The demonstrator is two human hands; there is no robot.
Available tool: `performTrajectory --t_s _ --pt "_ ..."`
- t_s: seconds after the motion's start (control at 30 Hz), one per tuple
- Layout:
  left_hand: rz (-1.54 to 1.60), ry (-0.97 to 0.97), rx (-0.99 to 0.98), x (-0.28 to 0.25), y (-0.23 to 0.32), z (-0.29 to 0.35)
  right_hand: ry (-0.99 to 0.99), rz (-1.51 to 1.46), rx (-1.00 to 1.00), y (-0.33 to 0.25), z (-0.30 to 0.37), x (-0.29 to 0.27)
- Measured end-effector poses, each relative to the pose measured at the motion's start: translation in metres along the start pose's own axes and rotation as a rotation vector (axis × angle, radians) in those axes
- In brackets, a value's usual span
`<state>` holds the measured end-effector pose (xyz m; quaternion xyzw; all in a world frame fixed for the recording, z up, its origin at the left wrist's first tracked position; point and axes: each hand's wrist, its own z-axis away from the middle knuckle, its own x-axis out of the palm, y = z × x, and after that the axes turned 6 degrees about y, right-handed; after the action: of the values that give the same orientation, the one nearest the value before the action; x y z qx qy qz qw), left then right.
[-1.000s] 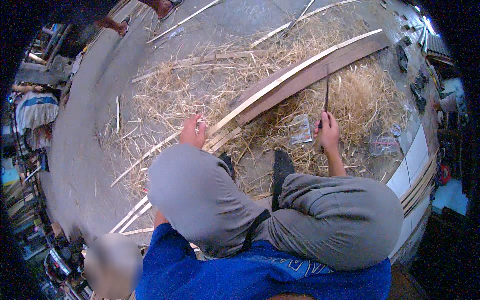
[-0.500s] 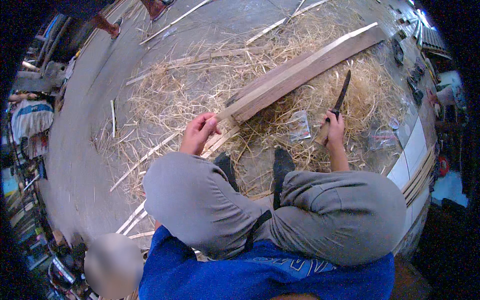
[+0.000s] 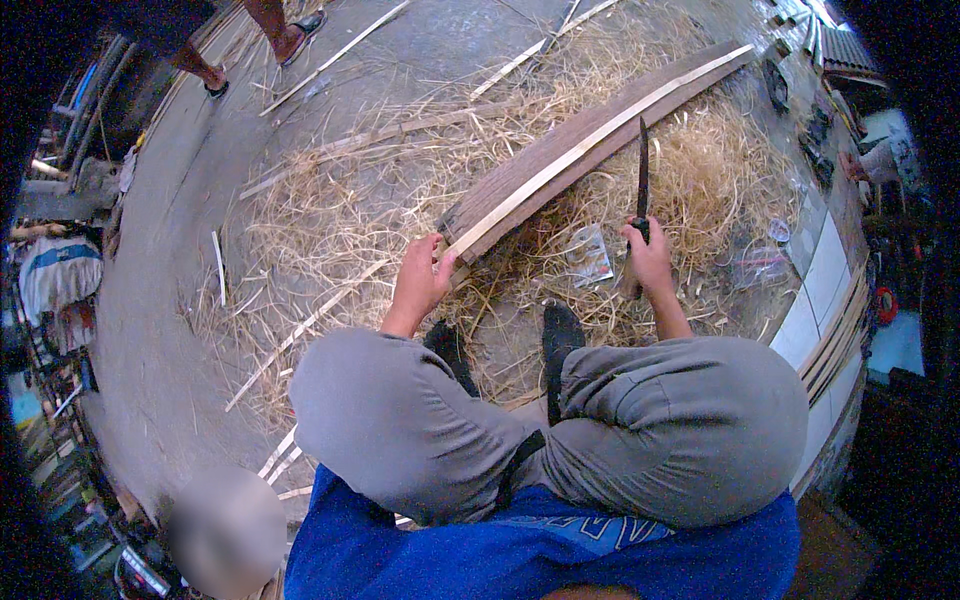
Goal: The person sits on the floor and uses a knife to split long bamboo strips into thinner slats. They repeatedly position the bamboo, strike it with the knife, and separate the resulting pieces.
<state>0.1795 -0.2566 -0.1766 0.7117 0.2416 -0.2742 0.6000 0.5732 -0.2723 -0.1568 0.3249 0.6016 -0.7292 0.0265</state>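
Note:
My left hand is closed at the near end of a long pale wooden strip. The strip lies along the top of a thick brown plank, which slants away to the far right. Its held end is partly hidden by my fingers and thumb. In my right hand is a knife with a long dark blade, gripped around the handle. The blade points away from me, beside the plank's right edge and apart from the strip. Part of the handle shows below my fist.
Curly shavings cover the floor around the plank. A small printed packet lies between plank and knife hand. Loose strips lie to the left. More strips are stacked at the right by white tiles. Another person's feet stand far left.
My left hand has shifted a little right and the strip has turned, showing a narrower, brighter face. The knife has moved left, its blade now more upright.

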Motion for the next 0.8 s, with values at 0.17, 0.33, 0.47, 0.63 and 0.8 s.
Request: performTrajectory --t_s 0.17,0.33,0.47,0.63,0.8 --pt "-0.247 -0.035 0.259 -0.011 0.015 -0.001 -0.14 -0.169 0.081 0.01 -0.004 0.003" --pt "0.007 -0.075 -0.126 -0.011 0.005 -0.001 -0.084 0.199 -0.387 -0.039 0.003 -0.007" --pt "0.28 -0.306 -0.394 -0.009 0.007 -0.004 -0.271 0.29 -0.265 -0.064 0.019 0.001" --pt "0.382 -0.245 -0.416 0.01 -0.003 0.002 -0.647 0.415 -0.505 -0.072 0.081 0.051" --pt "0.626 -0.351 -0.511 -0.005 -0.016 0.018 -0.491 0.578 -0.424 -0.051 0.064 0.053"
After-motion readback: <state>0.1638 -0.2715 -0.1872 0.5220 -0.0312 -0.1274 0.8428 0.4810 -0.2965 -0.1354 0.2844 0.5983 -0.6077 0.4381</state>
